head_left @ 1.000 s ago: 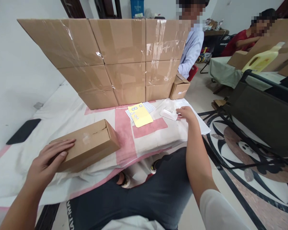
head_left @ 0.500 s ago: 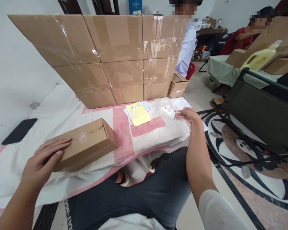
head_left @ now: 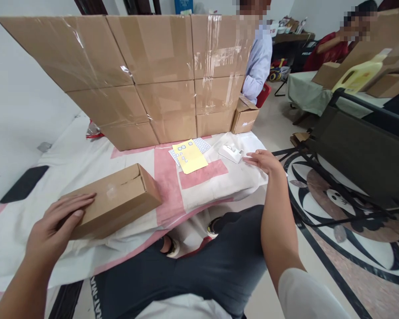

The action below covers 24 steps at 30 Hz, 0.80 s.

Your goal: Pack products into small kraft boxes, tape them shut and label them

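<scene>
**Left hand (head_left: 55, 226) on the carton (head_left: 116, 190), right hand (head_left: 264, 160) by the tape dispenser (head_left: 232, 153)**

From over the seated person's shoulder I see the long brown carton lying aslant on the pink-and-white cloth (head_left: 216, 190), near the table's front edge. The left hand lies unclenched over its left end, fingers spread across the top, thumb along the near edge. A patch of clear tape (head_left: 111, 191) shines on the lid.

Across the table, the right hand is unclenched and holds nothing, fingers stretched toward the white dispenser; whether the tips touch it, I can't tell. Left of the dispenser, a yellow sheet with small stickers (head_left: 195, 162) overlaps a patterned sheet (head_left: 201, 145).

Behind them rises a wall of taped cardboard (head_left: 166, 53), a small carton (head_left: 245, 119) at its right end. Beyond sits someone in a pale blue shirt (head_left: 260, 57).
</scene>
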Each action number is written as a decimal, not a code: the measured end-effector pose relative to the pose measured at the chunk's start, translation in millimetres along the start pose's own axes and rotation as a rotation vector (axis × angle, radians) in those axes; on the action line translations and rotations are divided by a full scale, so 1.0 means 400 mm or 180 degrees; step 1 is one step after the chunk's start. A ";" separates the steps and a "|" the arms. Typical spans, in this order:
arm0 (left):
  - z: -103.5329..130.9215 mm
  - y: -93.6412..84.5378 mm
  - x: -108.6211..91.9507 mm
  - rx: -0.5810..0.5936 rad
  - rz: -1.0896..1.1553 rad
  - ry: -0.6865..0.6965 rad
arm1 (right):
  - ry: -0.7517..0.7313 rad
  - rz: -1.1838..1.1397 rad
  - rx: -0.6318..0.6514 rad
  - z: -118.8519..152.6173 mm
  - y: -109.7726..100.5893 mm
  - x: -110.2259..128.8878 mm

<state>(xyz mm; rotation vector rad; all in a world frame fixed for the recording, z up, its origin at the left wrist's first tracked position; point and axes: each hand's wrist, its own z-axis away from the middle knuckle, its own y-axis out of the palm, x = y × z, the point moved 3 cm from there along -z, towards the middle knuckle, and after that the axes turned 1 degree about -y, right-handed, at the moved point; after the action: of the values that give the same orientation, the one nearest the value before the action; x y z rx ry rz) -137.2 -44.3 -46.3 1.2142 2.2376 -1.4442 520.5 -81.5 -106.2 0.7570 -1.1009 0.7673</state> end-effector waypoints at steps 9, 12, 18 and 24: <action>-0.002 0.005 -0.051 -0.0053 0.0028 -0.0202 | 0.0512 0.0298 -0.0241 0.011 0.030 -0.026; -0.001 0.011 -0.103 -0.0033 0.0048 -0.0343 | 0.0714 0.0396 -0.0145 -0.006 0.039 -0.037; 0.001 0.020 -0.175 -0.0066 0.0143 -0.0501 | 0.0897 0.0557 -0.0197 -0.042 0.053 -0.050; -0.003 0.009 -0.091 0.0062 0.0102 -0.0289 | 0.0765 0.0670 -0.0480 -0.019 0.080 -0.052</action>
<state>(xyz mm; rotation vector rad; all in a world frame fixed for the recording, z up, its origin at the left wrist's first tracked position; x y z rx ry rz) -111.1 -61.5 -27.5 1.1608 2.1399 -1.4817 491.9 -61.8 -123.1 0.4132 -1.0163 0.9163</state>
